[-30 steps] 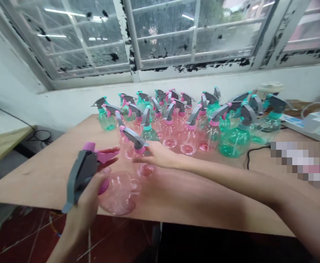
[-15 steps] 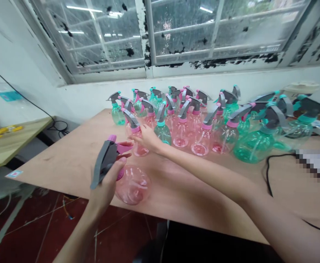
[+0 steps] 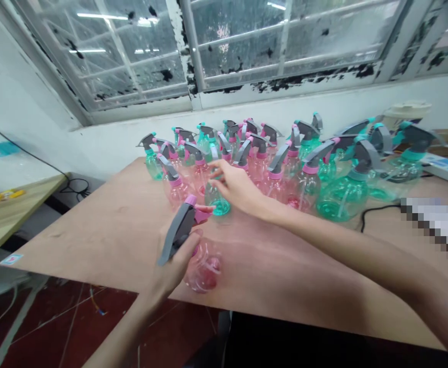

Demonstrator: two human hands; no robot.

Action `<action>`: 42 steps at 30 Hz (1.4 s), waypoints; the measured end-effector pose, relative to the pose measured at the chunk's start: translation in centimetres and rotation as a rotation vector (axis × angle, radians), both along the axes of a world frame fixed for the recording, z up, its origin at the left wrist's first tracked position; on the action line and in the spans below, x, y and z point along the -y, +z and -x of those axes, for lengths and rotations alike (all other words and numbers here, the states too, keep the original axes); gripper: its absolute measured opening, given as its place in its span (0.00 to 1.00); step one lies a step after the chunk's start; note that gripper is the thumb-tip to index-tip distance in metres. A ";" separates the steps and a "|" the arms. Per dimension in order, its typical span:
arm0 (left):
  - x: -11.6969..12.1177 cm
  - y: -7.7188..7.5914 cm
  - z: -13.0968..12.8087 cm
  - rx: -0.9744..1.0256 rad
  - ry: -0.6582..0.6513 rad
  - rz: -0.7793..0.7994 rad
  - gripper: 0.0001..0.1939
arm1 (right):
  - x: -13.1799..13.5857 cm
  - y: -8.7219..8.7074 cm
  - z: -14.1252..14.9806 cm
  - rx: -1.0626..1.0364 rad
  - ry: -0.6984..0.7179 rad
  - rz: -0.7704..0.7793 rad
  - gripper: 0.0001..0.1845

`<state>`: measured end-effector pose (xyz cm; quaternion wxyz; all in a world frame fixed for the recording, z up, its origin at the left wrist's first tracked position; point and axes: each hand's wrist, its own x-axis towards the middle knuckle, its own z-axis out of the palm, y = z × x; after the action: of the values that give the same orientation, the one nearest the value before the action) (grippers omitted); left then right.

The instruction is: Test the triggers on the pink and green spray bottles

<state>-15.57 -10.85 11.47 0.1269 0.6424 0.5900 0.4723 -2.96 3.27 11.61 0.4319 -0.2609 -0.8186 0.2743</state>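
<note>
The left hand (image 3: pixel 175 268) has its fingers wrapped round the neck of a pink spray bottle (image 3: pixel 204 271), tipped over by the near edge of the table (image 3: pixel 104 220). The right hand (image 3: pixel 239 185) is up at a green bottle (image 3: pixel 216 202) standing among the other bottles (image 3: pixel 275 188), fingers half curled, though honestly it's hard to tell if they're gripping.

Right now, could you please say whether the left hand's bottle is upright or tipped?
Tipped: the spray bottle slants in the left hand, grey head left of body.
</note>
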 end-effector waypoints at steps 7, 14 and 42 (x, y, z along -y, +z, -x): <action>-3.8 -0.1 -5.2 0.020 -0.270 0.106 0.10 | 1.7 -1.9 -12.6 0.114 0.174 0.266 0.06; -6.9 -0.5 -8.5 0.050 -0.491 0.145 0.08 | 0.8 -3.7 -18.3 0.256 0.056 0.244 0.02; -10.5 -1.1 -15.3 0.020 -0.901 0.124 0.20 | 0.6 -11.9 -19.3 0.463 -0.084 -0.248 0.09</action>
<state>-0.22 -0.40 10.38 0.3639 0.8217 0.2774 0.3399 16.36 2.65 -0.27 0.2728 -0.2955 -0.9115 0.0865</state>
